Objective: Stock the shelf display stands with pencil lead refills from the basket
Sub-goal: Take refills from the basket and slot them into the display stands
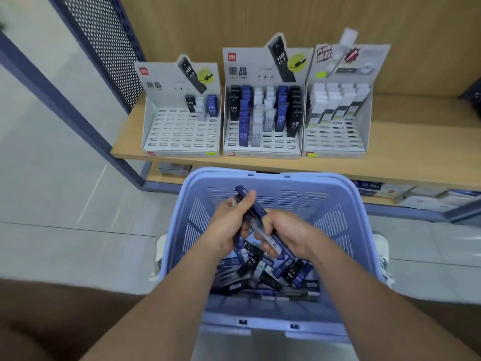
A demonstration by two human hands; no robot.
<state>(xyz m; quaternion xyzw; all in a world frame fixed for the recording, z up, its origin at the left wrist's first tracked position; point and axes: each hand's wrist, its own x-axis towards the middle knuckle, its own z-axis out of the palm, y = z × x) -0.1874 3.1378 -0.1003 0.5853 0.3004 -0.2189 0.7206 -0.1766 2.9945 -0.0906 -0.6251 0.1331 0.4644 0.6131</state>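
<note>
- Right now both hands are down in the light blue slotted plastic basket (348,204), which sits low in the head view, just in front of the pale wooden shelf (416,142).
- left hand (231,220): grip clenched round a bunch of slim dark blue plastic lead refill cases (246,195). One end sticks up past the thumb, over the basket.
- right hand (283,235): grip also clenched, fingers curled round the lower end of that bunch, where a paler case w/ "HB" print shows. Can't tell if that one is a separate case.
- Under the hands is a loose pile of black, blue and grey refill cases (270,278), covering the basket bottom and lying at all angles.
- 3 grey-white cardboard display stands sit side by side on the shelf, touching or nearly so.
- Frame-left stand (179,131): slots mostly bare, w/ 3 cases (black, grey, blue) upright at the back right.
- Middle stand (263,149): approx 6 columns of black, blue and grey cases, front rows bare.
- Frame-right stand (335,136): white-topped clear cases fill the back rows, front slots bare.
- Dark blue perforated metal side panel (104,35) closes the shelf at frame left.
- Lower shelf (377,201) behind the basket holds boxes, too blurred to read.
</note>
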